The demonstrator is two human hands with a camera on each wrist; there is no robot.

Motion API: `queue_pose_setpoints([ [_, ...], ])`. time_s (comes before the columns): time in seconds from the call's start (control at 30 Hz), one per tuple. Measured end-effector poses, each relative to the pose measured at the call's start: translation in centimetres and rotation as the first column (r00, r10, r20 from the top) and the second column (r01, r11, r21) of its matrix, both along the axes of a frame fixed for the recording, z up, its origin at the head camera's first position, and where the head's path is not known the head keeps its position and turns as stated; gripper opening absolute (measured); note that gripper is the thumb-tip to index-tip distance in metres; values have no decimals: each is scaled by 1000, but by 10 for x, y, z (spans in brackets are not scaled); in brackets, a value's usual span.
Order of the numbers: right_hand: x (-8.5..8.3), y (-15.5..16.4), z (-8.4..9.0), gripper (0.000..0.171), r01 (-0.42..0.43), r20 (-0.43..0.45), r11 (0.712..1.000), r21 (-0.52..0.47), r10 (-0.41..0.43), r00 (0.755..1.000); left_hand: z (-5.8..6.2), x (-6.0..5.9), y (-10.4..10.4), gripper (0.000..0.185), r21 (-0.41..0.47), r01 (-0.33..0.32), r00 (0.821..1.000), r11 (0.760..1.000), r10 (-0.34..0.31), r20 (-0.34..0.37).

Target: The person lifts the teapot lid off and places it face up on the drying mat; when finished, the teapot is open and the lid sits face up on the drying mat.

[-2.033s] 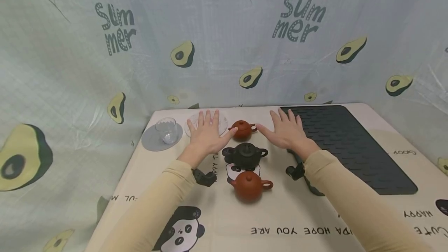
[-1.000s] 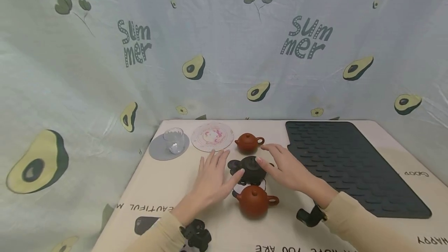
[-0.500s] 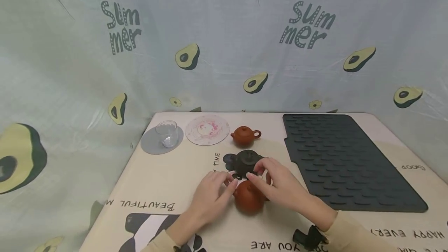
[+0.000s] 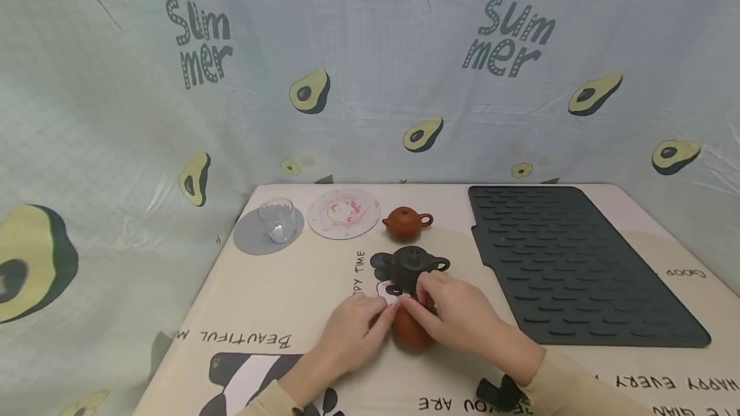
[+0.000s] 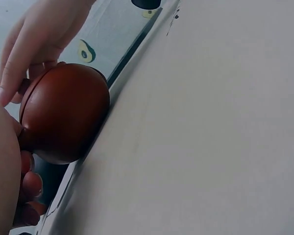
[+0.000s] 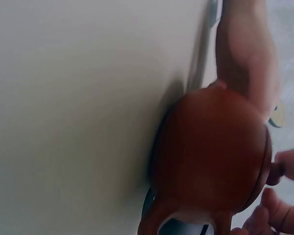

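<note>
A reddish-brown clay teapot [image 4: 412, 337] stands nearest on the table, partly covered by both hands in the head view. My left hand [image 4: 354, 331] is at its spout side, with the thumb and curled fingers gripping around the spout. From the right, my right hand [image 4: 465, 314] reaches over the top and pinches the knob [image 6: 276, 173] of the lid. The lid appears seated on the pot. Just beyond sits a black teapot [image 4: 409, 263], and behind that a smaller reddish-brown teapot [image 4: 403, 223]; both have their handles to the right.
At the back left, a clear glass cup [image 4: 278, 222] stands on a grey round mat [image 4: 245, 234]. Beside it lies a round pink-patterned mat [image 4: 344, 228]. A large dark ridged mat [image 4: 578, 275] covers the right side. The table [image 4: 277, 300] has a panda-printed cover.
Both hands came back from above the far teapots and lowered onto the near teapot. The left has closed around its spout, the right on its lid knob. The teapots have not moved.
</note>
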State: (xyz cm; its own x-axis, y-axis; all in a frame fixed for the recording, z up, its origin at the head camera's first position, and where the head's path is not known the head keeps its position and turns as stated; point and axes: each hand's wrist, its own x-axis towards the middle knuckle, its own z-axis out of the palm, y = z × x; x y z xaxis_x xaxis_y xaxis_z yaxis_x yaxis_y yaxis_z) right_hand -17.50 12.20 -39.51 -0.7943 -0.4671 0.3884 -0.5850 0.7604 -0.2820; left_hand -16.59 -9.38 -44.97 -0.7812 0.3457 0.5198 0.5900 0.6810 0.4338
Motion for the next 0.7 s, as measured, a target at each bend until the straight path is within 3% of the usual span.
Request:
queue_pose_setpoints([
  [0.27,-1,-4,-2,48,-37,-215,994,101,58,975,0,1,-1,42,-1,29,1000,1000,-29,0],
  [0.7,1,0,2,41,-72,-157,993,98,87,984,0,2,-1,43,34,50,997,998,-52,57],
])
